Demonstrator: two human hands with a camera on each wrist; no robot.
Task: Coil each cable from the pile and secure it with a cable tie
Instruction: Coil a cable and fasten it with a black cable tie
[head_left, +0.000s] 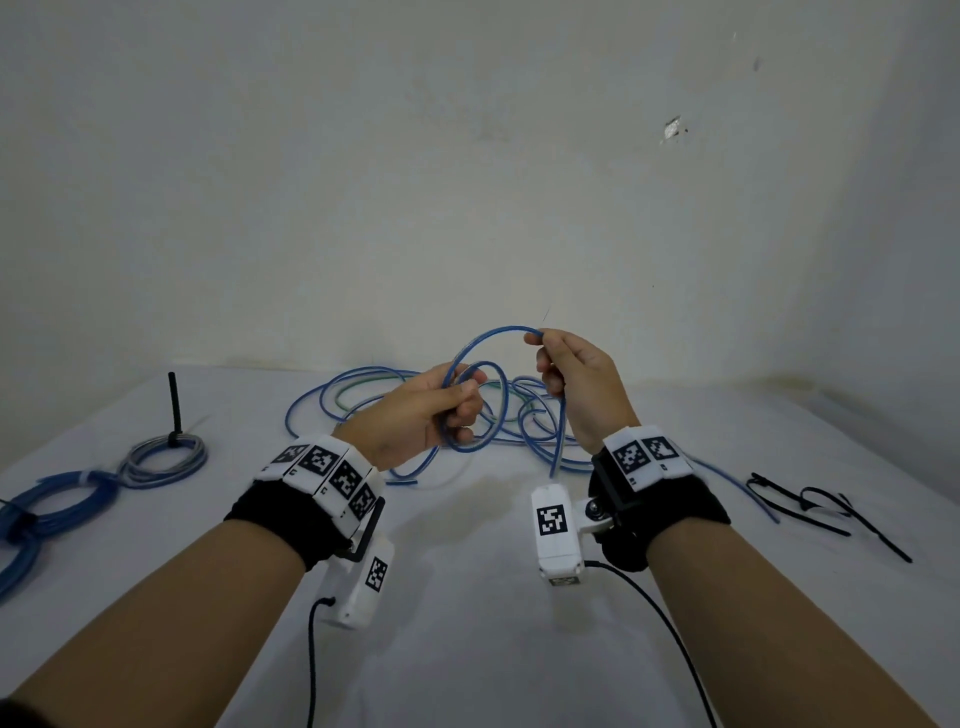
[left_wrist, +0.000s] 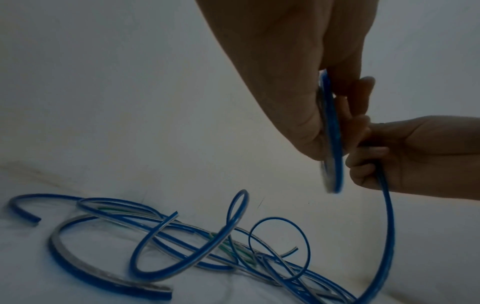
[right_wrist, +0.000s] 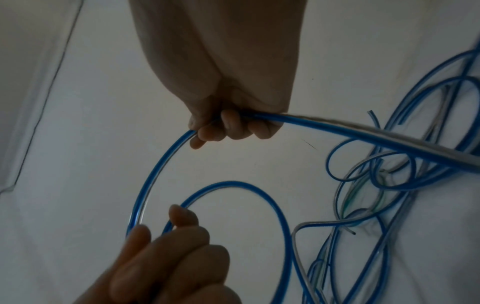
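Coiling in progress. Centre of the head view: the left hand grips the first small loops of a blue cable, fingers curled round them; the right hand pinches the same cable higher up, feeding the next turn. Behind, the loose pile awaits. At lower left, two tied coils, one blue and one grey, lie finished (by appearance). Spare cable ties rest at right on the table.

Plain off-white wall behind everything, with a chipped spot up on the right. The table had a white cloth on it, and the lighting was pretty dim.
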